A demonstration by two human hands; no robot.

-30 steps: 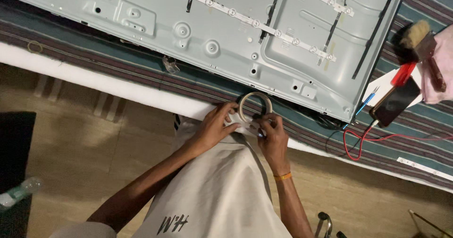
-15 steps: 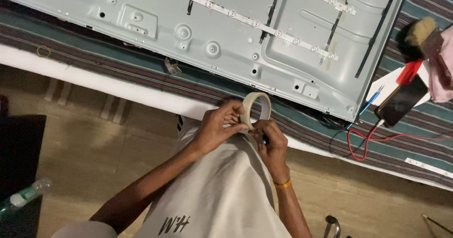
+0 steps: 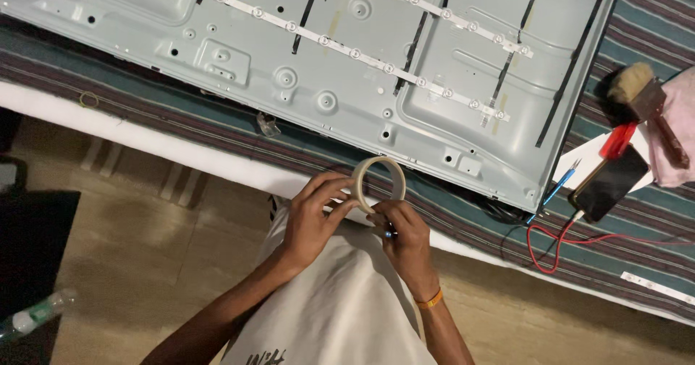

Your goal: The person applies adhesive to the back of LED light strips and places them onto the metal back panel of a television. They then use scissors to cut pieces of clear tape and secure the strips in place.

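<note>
Since the earlier frame you've tipped the beige masking-tape roll [image 3: 378, 183] more upright above your lap. Big grey metal backlight panel [image 3: 326, 61] lies just beyond your hands. Left hand [image 3: 313, 217] grips the roll's near rim; right hand [image 3: 403, 233], just below it, pinches something small and dark. Keep the roll steady while picking its edge.

A striped cloth [image 3: 181, 119] in teal and maroon covers a white-edged mattress [image 3: 145, 137] across the upper frame, above a tan tiled floor [image 3: 145, 278] filling the lower left under dim, warm light.
</note>
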